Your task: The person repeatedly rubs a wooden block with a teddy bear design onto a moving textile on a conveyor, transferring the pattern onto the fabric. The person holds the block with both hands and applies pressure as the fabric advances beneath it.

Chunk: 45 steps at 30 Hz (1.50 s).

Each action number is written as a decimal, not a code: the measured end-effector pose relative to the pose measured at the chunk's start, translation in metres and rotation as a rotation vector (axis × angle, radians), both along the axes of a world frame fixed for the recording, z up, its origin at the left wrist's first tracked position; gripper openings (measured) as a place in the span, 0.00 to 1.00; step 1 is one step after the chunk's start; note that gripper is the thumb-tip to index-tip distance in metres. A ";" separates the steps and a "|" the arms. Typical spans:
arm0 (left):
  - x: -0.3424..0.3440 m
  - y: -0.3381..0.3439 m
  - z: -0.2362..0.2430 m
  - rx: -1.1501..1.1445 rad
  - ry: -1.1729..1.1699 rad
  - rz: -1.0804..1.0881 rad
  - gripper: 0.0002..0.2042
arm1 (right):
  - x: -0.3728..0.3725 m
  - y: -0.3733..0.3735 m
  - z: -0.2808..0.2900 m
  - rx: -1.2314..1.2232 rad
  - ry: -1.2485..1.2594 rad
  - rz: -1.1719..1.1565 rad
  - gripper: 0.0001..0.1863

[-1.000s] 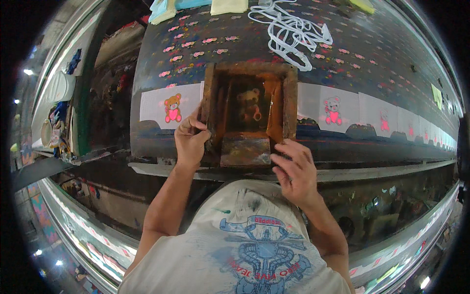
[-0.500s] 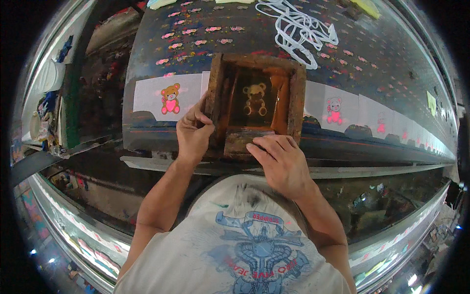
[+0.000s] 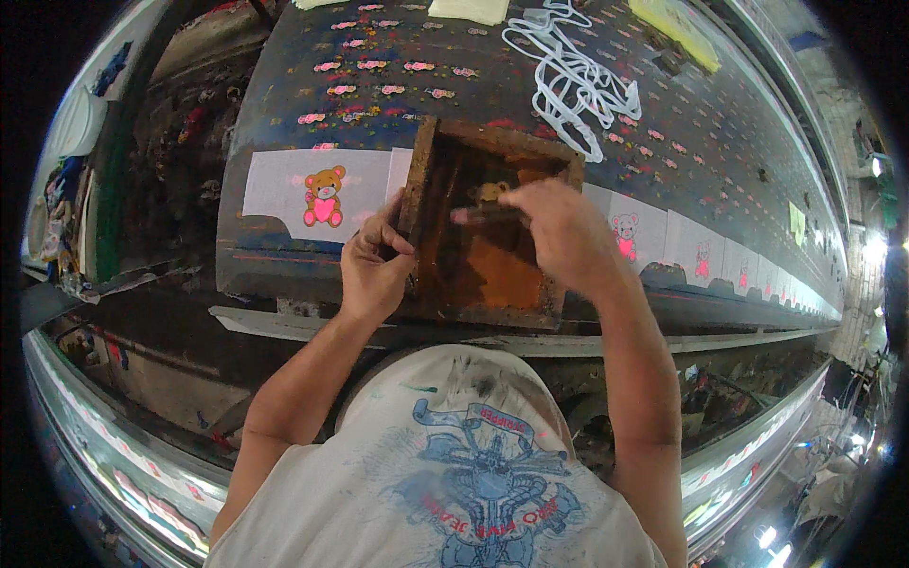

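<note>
A wooden printing screen frame (image 3: 419, 170) smeared with orange-brown ink lies on a long dark table (image 3: 398, 104). My left hand (image 3: 374, 270) grips the frame's left rail. My right hand (image 3: 559, 232) is inside the frame, shut on a squeegee (image 3: 478, 216) held across the mesh, where a bear outline shows. Under the frame runs a row of white fabric pieces; the one to the left carries a printed brown bear with a pink heart (image 3: 324, 196).
More printed bears (image 3: 625, 235) continue to the right along the table edge. A tangle of white cord (image 3: 576, 80) lies beyond the frame. Pale cloth pieces (image 3: 464, 9) sit at the far side. A metal rail (image 3: 587, 346) runs below the table edge.
My right hand left the frame's near edge and reached into the frame, pushing the squeegee away from me across the mesh. My left hand stayed on the left rail.
</note>
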State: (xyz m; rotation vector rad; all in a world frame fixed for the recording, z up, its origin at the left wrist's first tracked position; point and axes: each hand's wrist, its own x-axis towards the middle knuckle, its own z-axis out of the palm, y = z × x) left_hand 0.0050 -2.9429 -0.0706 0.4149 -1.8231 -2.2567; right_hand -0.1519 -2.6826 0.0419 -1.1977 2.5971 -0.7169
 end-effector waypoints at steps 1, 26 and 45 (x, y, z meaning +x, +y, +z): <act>0.000 0.000 0.001 0.001 -0.002 -0.004 0.10 | -0.011 -0.004 -0.004 -0.057 0.043 -0.001 0.22; 0.007 -0.001 0.008 -0.458 -0.014 -0.052 0.24 | 0.146 0.011 -0.007 0.026 0.031 -0.043 0.29; -0.038 0.160 0.020 -0.417 0.155 -0.021 0.16 | 0.138 0.219 -0.047 -0.536 -0.071 -0.669 0.22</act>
